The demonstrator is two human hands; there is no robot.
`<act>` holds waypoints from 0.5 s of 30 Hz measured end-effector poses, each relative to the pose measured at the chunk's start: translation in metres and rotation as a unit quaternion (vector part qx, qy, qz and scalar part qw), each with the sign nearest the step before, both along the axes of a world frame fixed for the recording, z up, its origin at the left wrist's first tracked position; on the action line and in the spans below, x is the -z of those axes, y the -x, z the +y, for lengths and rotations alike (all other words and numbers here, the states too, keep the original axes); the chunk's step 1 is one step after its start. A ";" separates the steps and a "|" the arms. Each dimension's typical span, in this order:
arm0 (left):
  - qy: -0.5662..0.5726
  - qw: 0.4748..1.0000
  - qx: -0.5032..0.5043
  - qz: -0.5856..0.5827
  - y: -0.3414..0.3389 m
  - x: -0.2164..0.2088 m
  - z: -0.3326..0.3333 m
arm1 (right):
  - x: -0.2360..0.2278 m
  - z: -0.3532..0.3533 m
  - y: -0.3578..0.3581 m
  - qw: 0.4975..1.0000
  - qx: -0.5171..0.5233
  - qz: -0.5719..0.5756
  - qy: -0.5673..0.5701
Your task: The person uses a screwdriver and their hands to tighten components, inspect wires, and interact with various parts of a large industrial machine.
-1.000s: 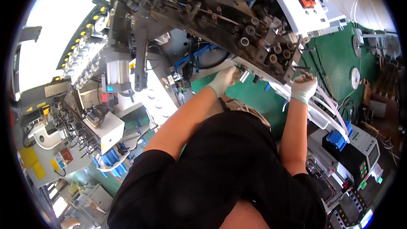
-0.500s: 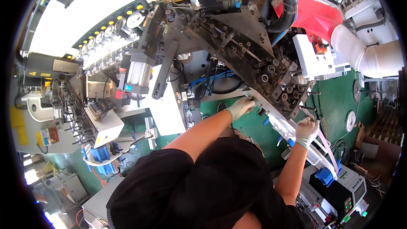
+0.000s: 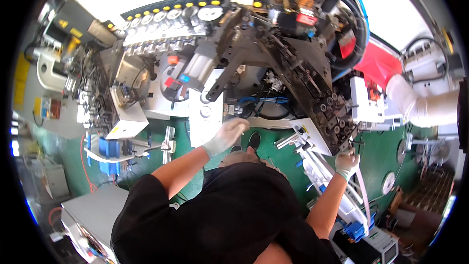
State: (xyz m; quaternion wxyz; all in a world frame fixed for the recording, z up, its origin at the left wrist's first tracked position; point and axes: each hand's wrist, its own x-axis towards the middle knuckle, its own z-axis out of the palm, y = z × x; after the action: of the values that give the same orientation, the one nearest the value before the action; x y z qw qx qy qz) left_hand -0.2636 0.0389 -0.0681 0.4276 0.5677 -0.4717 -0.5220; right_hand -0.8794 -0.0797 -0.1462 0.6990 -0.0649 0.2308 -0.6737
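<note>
My left hand (image 3: 227,136), in a whitish glove, is in mid-air beside a white panel (image 3: 199,129) on the machine. It is smeared by motion, so its finger posture is unclear, and I see nothing held in it. My right hand (image 3: 347,163), gloved too, is closed at the lower end of the dark roller assembly (image 3: 333,112). A pale pinkish strip (image 3: 363,190) runs from its fingers down to a blue holder (image 3: 355,229). The fingertips are partly hidden against the rollers.
A white plate (image 3: 312,136) edges the roller assembly. Below it slants a pale rail (image 3: 334,190). A grey cylinder (image 3: 201,63) and dark arm stand ahead. Left is a white box (image 3: 128,121); a wide pale duct (image 3: 422,105) is at right. The floor is green.
My left hand has left the edge of the roller assembly and moved left. My right hand stays closed near the rollers. The whole view has shifted and turned.
</note>
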 end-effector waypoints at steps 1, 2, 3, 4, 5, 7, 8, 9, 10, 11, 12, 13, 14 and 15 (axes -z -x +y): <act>0.050 0.997 -0.043 -0.034 -0.026 -0.004 0.013 | -0.005 -0.005 -0.010 0.996 0.045 0.027 -0.072; 0.132 0.975 -0.096 -0.150 -0.046 -0.025 0.014 | -0.015 -0.009 -0.016 0.984 0.096 0.065 -0.138; 0.209 0.931 -0.146 -0.262 -0.064 -0.055 0.007 | -0.019 -0.010 -0.023 0.949 0.125 0.259 -0.130; 0.260 0.874 -0.190 -0.363 -0.093 -0.077 0.011 | -0.037 -0.003 -0.075 0.952 0.176 0.103 -0.226; 0.327 0.810 -0.222 -0.432 -0.115 -0.089 -0.004 | -0.045 -0.003 -0.062 0.941 0.185 0.155 -0.237; 0.334 0.787 -0.275 -0.439 -0.146 -0.093 -0.035 | -0.032 -0.001 -0.021 0.950 0.143 0.168 -0.223; 0.309 0.809 -0.262 -0.426 -0.153 -0.089 -0.045 | -0.034 -0.002 -0.020 0.943 0.117 0.221 -0.219; 0.285 0.829 -0.250 -0.412 -0.157 -0.089 -0.053 | -0.035 -0.003 -0.024 0.932 0.098 0.264 -0.228; 0.244 0.828 -0.205 -0.462 -0.155 -0.092 -0.060 | -0.040 -0.004 -0.019 0.918 0.083 0.308 -0.234; 0.262 0.775 -0.273 -0.506 -0.150 -0.089 -0.060 | -0.041 -0.006 -0.019 0.905 0.062 0.346 -0.241; 0.280 0.782 -0.279 -0.481 -0.151 -0.089 -0.059 | -0.047 -0.010 -0.004 0.888 0.027 0.392 -0.241; 0.279 0.783 -0.274 -0.483 -0.158 -0.088 -0.052 | -0.035 0.001 -0.045 0.862 0.086 0.409 -0.286; 0.211 0.812 -0.247 -0.485 -0.162 -0.086 -0.045 | -0.045 0.021 -0.101 0.787 0.091 0.527 -0.307; 0.174 0.850 -0.223 -0.444 -0.155 -0.084 -0.055 | -0.054 0.022 -0.027 0.735 -0.071 0.626 -0.251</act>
State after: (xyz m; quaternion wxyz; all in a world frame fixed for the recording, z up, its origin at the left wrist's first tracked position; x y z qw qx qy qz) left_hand -0.1087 -0.0164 0.0162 0.3697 0.7450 -0.5550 -0.0144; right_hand -0.8527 -0.0578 -0.0924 0.4335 -0.3102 0.7714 -0.3476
